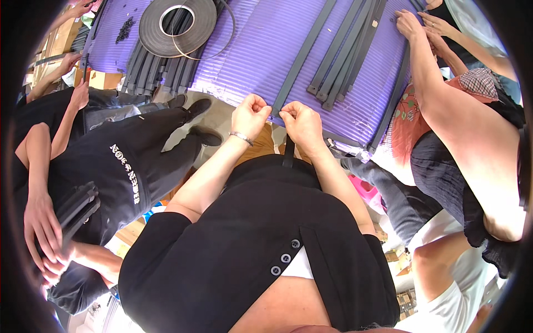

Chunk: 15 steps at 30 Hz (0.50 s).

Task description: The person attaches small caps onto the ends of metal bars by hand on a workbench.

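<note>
A long dark grey flat strip (pixel 302 61) lies over the purple ribbed table cover, its near end between my hands at the table's front edge. My left hand (pixel 251 116) is closed in a pinch just left of that end; whatever sits in the fingertips is too small to make out. On the other side, my right hand (pixel 301 125) pinches at the strip's near end, thumb and forefinger together. Below my hands a dark strip piece (pixel 288 152) hangs in front of my waist. More grey strips (pixel 348 53) lie fanned to the right.
A large roll of dark tape (pixel 149 28) rests on bundled grey strips (pixel 166 72) at the left, with small black bits (pixel 125 30) beside it. Co-workers stand close on both sides; a person's hand (pixel 410 25) reaches over the right edge. At lower left another person holds black strips (pixel 78 208).
</note>
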Each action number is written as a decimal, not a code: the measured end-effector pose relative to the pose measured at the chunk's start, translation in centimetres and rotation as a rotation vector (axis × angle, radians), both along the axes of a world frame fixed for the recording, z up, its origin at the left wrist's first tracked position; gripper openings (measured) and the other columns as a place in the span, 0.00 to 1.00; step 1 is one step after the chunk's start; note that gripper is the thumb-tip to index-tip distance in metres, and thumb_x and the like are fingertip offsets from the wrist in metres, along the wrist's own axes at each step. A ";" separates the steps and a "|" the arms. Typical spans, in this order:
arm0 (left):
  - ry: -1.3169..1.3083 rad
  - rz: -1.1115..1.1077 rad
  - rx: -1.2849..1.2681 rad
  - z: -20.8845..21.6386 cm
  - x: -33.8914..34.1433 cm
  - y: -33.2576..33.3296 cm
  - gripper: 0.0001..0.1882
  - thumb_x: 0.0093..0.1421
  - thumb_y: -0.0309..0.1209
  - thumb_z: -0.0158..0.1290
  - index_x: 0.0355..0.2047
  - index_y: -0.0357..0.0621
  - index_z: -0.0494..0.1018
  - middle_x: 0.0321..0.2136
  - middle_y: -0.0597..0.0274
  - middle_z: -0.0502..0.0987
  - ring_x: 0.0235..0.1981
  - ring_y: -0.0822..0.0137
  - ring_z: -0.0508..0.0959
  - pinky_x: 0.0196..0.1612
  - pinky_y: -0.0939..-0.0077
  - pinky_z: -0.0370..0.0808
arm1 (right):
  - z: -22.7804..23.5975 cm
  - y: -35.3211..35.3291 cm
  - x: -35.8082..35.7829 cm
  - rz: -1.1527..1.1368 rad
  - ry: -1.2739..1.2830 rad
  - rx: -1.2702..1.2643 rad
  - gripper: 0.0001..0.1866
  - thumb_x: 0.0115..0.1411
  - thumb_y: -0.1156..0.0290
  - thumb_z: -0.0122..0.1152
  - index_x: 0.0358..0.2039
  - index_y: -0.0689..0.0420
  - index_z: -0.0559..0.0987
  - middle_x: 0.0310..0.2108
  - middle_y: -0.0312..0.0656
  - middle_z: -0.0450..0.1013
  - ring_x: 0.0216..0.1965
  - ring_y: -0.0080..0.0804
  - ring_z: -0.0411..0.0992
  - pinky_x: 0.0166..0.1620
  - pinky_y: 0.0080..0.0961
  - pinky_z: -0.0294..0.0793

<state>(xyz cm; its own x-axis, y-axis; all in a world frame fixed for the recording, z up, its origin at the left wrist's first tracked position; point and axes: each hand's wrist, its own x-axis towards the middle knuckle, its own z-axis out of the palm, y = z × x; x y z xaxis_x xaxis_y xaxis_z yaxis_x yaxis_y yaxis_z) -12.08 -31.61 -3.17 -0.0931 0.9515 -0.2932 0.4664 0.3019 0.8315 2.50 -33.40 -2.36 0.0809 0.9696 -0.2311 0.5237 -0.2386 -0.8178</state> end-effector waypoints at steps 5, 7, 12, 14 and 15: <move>0.049 -0.062 0.109 -0.5 -0.2 -0.4 0.09 0.47 0.32 0.56 0.24 0.40 0.72 0.19 0.61 0.73 0.22 0.70 0.74 0.30 0.76 0.71 | -0.1 0.0 0.1 0.009 0.003 0.053 0.06 0.48 0.69 0.59 0.26 0.58 0.77 0.25 0.43 0.75 0.30 0.40 0.74 0.35 0.33 0.71; 0.095 -0.085 0.163 0.0 0.1 -0.5 0.09 0.46 0.33 0.56 0.24 0.40 0.72 0.20 0.60 0.73 0.23 0.68 0.74 0.30 0.75 0.71 | -0.1 0.0 0.1 0.005 0.008 0.057 0.06 0.48 0.69 0.59 0.26 0.58 0.76 0.25 0.43 0.75 0.30 0.40 0.74 0.35 0.33 0.71; 0.214 -0.117 0.140 0.5 0.8 -0.3 0.10 0.47 0.33 0.57 0.25 0.39 0.73 0.21 0.62 0.74 0.23 0.74 0.73 0.29 0.79 0.71 | 0.0 0.0 0.1 0.006 0.000 0.071 0.07 0.48 0.70 0.59 0.26 0.59 0.76 0.26 0.44 0.75 0.30 0.41 0.73 0.35 0.33 0.71; 0.187 -0.092 0.119 0.2 0.8 -0.2 0.11 0.46 0.34 0.58 0.25 0.39 0.73 0.21 0.60 0.74 0.23 0.69 0.74 0.30 0.75 0.71 | 0.2 0.1 0.2 0.032 0.040 0.046 0.07 0.47 0.70 0.58 0.27 0.59 0.76 0.26 0.45 0.75 0.30 0.42 0.73 0.35 0.33 0.71; 0.159 -0.071 0.101 0.2 0.8 -0.1 0.12 0.44 0.35 0.58 0.24 0.39 0.72 0.21 0.58 0.73 0.24 0.63 0.74 0.31 0.72 0.71 | 0.1 0.1 0.3 0.031 0.040 0.046 0.07 0.47 0.70 0.58 0.27 0.59 0.76 0.26 0.45 0.75 0.30 0.42 0.73 0.35 0.33 0.71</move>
